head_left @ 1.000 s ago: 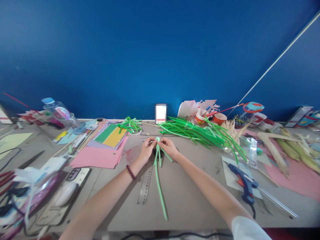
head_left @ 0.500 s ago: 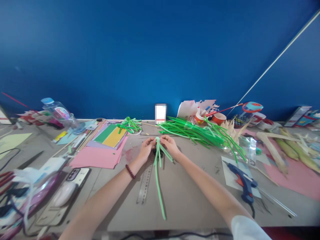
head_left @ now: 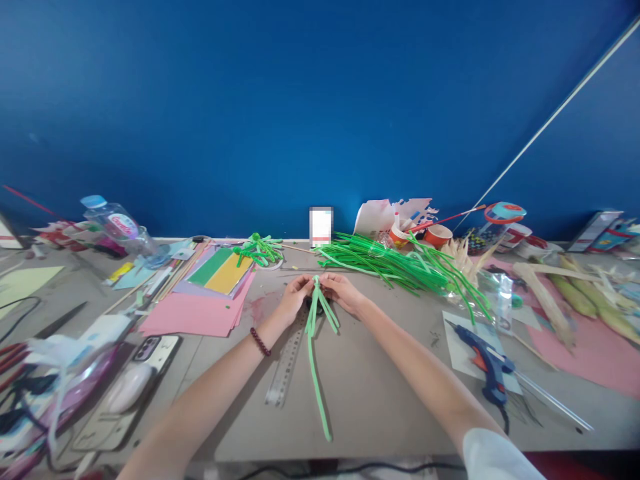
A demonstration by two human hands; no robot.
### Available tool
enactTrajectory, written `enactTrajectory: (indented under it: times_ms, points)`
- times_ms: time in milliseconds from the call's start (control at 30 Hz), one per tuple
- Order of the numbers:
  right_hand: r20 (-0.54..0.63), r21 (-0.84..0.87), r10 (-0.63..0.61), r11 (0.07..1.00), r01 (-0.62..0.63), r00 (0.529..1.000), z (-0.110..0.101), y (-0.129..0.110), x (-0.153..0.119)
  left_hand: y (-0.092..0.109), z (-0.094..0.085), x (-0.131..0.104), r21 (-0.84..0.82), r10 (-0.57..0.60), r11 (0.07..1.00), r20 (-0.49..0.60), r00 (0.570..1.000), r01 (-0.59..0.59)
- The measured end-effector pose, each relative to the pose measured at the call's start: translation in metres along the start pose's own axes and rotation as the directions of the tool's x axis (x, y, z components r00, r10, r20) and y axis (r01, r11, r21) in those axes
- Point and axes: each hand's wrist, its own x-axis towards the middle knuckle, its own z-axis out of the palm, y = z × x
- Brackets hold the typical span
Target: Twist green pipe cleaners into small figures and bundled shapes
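Light green pipe cleaners (head_left: pixel 314 353) are gathered at one end between my two hands, above the middle of the table. Several short ends fan out toward me and one much longer stem hangs down the front. My left hand (head_left: pixel 297 297) pinches the gathered top from the left. From the other side, my right hand (head_left: pixel 341 292) grips the same top, fingers closed. Fingertips partly hide how the stems join. Beneath the hands lies a clear ruler (head_left: pixel 285 373), together with a dark object that is mostly covered.
Behind to the right lies a heap of green pipe cleaners (head_left: pixel 395 263); a smaller green bundle (head_left: pixel 259 251) sits back left. Pink paper sheets (head_left: pixel 193 317) and a phone (head_left: pixel 125 393) are at left. A blue glue gun (head_left: pixel 483 360) and corn husks (head_left: pixel 547 300) are at right.
The short ends of the pipe cleaners have swung slightly and sit closer together. The ruler's near end has shifted a little to the left. Both hands keep their hold.
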Motion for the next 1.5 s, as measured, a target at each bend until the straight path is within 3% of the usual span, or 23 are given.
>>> enactTrajectory:
  times_ms: [267, 567, 933, 1100, 1500]
  points:
    - [-0.037, 0.008, -0.026, 1.000, 0.026, 0.999, 0.003, 0.001, 0.000, -0.001, 0.000, 0.000, -0.019, -0.039, 0.999, -0.026, 0.999, 0.039]
    - [-0.052, 0.049, -0.092, 0.994, 0.095, 0.994, 0.008, 0.010, 0.000, -0.002, 0.000, 0.001, -0.029, 0.009, 1.000, -0.036, 0.999, -0.010]
    - [-0.088, 0.048, -0.092, 0.994, 0.096, 0.992, 0.012, 0.014, 0.000, -0.004, -0.002, 0.001, -0.038, -0.007, 0.999, -0.070, 0.998, 0.004]
    - [-0.095, -0.015, -0.013, 1.000, 0.012, 0.995, 0.012, 0.016, 0.001, -0.003, -0.003, 0.002, -0.019, -0.010, 1.000, -0.105, 0.994, 0.008]
    - [-0.163, -0.059, -0.085, 0.995, 0.076, 0.983, 0.013, 0.020, 0.000, -0.001, 0.003, -0.001, 0.212, 0.124, 0.973, -0.152, 0.981, -0.090]
